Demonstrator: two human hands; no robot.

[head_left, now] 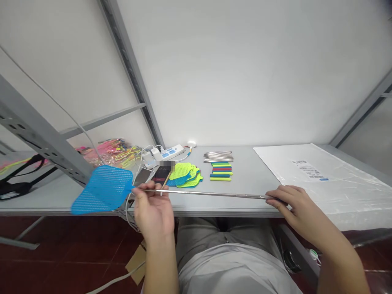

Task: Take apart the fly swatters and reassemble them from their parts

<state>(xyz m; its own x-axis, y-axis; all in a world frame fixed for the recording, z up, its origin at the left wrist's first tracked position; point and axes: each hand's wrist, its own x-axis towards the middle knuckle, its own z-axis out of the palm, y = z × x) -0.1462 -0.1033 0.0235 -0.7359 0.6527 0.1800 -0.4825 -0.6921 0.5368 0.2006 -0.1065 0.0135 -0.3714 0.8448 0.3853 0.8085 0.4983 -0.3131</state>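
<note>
A fly swatter with a blue mesh head (105,190) and a long, extended metal rod (211,194) is held level across my front. My left hand (156,212), palm up, closes on the rod just beside the blue head. At the rod's other end my right hand (295,206) wraps over the dark handle, most of which is hidden by the fingers. Beyond the rod lie several yellow-green and blue swatter heads (183,173) in a loose pile. A row of metal rods (218,157) sits behind several coloured handle tubes (221,171).
A white power strip (171,153) with plugs and cables is at the back, near a phone (162,173). Pink and yellow bagged items (113,153) lie left, behind a grey metal post (39,130). White plastic sheeting (306,167) covers the table's right side.
</note>
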